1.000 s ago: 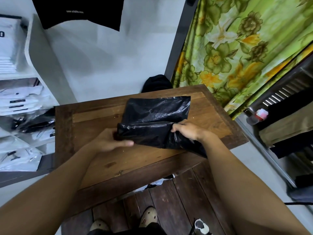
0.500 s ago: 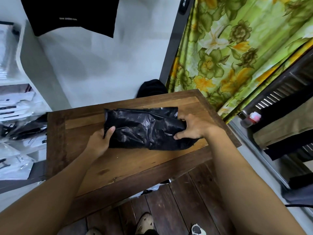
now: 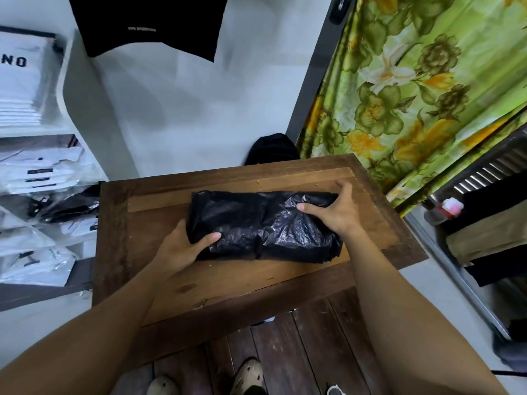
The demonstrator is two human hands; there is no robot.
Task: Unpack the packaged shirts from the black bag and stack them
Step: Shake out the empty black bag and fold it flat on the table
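Black bag (image 3: 265, 226) in the middle of the counter (image 3: 228, 283), left hand (image 3: 182, 248) and right hand (image 3: 339, 213) each with grip clamped on one end (shirts unseen), likely steadying it for opening.

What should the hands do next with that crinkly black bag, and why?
Probably peel open one end of the crinkly black plastic bag to find its mouth. The bag lies wrapped closed on the brown wooden table, the left hand and right hand each grip an end, and no packaged shirt shows outside it yet.
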